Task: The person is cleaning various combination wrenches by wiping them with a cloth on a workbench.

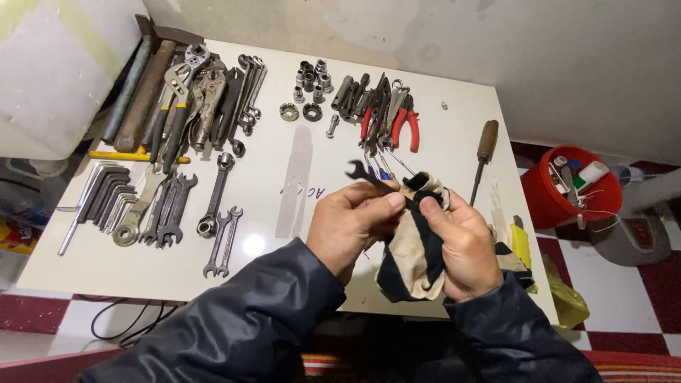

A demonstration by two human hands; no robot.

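Red bucket (550,202) holds small tools; left hand (351,227) grips wrench (369,177), right hand (461,245) grips cloth (415,259).

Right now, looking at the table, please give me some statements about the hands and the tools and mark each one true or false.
1. The left hand holds a small open-end wrench. True.
2. The right hand grips a striped cloth. True.
3. The wrench lies flat on the table. False: it is held above it, its other end in the cloth.
4. The red-handled pliers are in the right hand. False: they lie on the table's far side.
5. A red bucket stands on the table. False: it is on the floor, to the right.
6. The sockets sit near the far edge. True.
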